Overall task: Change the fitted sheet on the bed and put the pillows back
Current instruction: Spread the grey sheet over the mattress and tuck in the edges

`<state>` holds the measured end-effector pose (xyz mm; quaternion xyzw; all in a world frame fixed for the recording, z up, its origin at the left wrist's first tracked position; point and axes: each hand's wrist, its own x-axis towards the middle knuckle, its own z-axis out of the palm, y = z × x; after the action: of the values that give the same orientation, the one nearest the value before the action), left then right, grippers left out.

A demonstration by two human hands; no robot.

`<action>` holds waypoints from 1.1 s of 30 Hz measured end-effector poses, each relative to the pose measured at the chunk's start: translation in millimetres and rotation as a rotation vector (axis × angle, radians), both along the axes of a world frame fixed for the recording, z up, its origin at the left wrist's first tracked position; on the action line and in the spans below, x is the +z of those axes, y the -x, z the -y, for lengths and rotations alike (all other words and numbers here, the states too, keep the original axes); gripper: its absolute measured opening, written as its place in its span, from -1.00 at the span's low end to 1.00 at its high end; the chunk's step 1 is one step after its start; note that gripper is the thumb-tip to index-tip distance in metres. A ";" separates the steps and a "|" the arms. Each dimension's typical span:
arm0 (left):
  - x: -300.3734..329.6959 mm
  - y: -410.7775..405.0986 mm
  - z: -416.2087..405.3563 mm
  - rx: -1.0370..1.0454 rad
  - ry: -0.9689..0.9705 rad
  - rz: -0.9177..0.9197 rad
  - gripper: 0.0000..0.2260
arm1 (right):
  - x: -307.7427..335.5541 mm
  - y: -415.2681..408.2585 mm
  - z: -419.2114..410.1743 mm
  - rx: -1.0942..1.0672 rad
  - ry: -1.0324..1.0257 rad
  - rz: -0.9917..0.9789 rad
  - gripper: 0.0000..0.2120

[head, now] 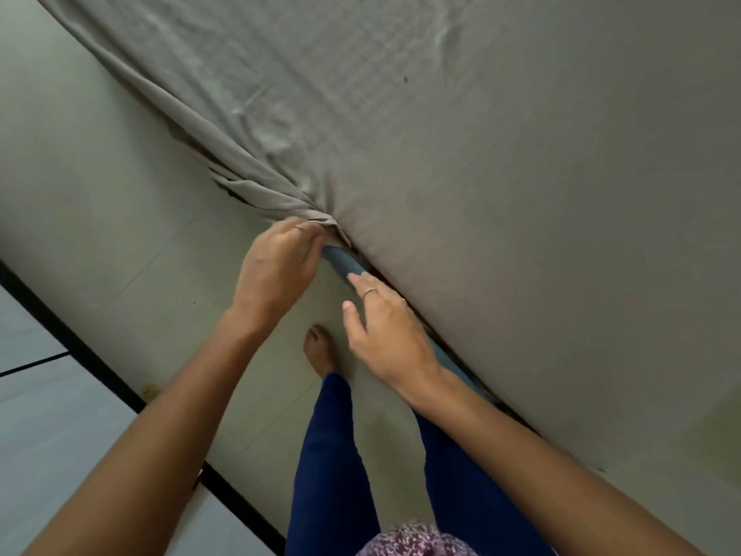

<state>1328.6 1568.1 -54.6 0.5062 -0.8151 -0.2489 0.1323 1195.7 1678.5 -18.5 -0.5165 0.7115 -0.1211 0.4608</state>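
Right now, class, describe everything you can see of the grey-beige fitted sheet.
The grey-beige fitted sheet is thin, matte woven cloth, stretched fairly smooth over the bed top. Along the left side it hangs in loose folds that gather at the near corner, where the left hand pinches its bunched edge. The right hand rests beside the blue mattress edge.

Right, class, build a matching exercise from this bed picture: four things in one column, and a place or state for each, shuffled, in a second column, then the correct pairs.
Things
1. left hand
2. right hand
3. sheet
4. foot

Places or states
A. bare, on the floor between the arms
B. grey, bunched at the bed's edge
C. pinches the gathered cloth
D. fingers straight along the bed's edge

Pairs: 1-C, 2-D, 3-B, 4-A
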 end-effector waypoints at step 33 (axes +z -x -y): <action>-54.9 -63.9 151.2 -0.431 0.258 0.133 -0.82 | -65.5 -67.8 175.4 -0.180 -0.487 -0.125 -0.14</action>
<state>1392.5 1416.8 -109.5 0.3149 -0.9360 -0.1318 0.0858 1263.5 1503.1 -84.0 -0.3314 0.7899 0.0456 0.5140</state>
